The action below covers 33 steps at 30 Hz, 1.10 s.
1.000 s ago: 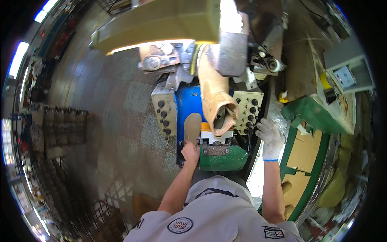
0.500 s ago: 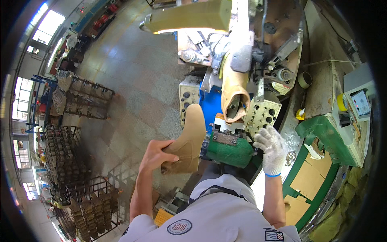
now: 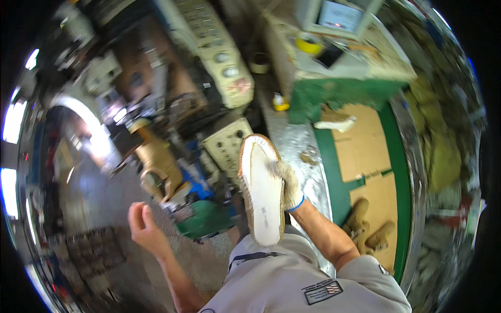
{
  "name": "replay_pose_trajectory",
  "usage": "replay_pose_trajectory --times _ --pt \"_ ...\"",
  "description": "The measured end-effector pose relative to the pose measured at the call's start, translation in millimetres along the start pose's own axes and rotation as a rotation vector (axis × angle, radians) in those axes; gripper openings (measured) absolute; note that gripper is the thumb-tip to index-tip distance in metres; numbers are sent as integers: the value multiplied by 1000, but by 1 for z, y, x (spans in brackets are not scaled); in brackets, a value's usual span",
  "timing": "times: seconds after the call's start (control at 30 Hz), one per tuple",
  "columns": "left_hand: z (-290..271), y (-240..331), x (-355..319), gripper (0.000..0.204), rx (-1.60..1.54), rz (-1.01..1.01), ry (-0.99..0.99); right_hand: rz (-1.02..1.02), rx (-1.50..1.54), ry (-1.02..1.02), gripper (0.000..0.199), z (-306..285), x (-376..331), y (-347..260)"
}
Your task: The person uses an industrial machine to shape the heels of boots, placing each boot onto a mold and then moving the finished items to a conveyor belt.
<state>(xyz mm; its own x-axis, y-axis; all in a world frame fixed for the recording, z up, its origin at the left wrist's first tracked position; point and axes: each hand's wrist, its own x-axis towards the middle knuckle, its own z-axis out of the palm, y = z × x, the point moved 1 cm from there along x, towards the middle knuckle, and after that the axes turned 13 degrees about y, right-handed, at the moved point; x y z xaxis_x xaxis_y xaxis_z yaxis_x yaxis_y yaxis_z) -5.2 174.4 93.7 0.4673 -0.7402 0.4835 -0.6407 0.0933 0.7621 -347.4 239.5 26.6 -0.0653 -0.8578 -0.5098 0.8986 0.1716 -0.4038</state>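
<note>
A tan boot is held sole-side up in front of my body, showing its pale white bottom and stitched-looking brownish edge. My right hand, in a white knit glove with a blue cuff, grips the boot's right side; some fingers are hidden behind it. Off to the left, my bare left hand hangs apart from the boot, fingers curled in and nothing visible in them. Another tan boot upper sits in the machine, above its green rounded housing.
At right, a green-edged bench carries cardboard with tan boots lying on it. A green cabinet holds a yellow tape roll and a screen. A control box stands beyond the boot.
The view has swung right toward the bench. The tan boot has passed from my left hand to my gloved right hand and turned sole-up. My left hand has let go.
</note>
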Motion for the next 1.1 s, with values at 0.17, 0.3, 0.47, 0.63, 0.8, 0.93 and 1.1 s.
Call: replay_pose_trajectory --times 0.17,0.3,0.47,0.63,0.8,0.93,1.1 --pt "73 -28 1 76 198 -75 -204 -291 -626 654 59 -154 -3 -111" --pt "105 -4 -3 64 669 -41 -113 -57 -1434 1098 91 -325 -11 -192" --pt "124 -33 14 38 173 17 -147 472 -2268 973 52 -524 -50 -152" --pt "85 -46 47 33 -145 -91 -242 -6 -2041 1336 56 -421 -40 -133" --pt "28 -37 -9 54 -740 -701 -422 -431 -1181 813 69 -254 -38 -96" --pt "24 -20 -98 75 -286 224 -839 -243 -80 76 61 -123 -30 -29" --pt "118 13 -188 74 -543 349 -1116 -367 485 107 69 -26 -46 -35"
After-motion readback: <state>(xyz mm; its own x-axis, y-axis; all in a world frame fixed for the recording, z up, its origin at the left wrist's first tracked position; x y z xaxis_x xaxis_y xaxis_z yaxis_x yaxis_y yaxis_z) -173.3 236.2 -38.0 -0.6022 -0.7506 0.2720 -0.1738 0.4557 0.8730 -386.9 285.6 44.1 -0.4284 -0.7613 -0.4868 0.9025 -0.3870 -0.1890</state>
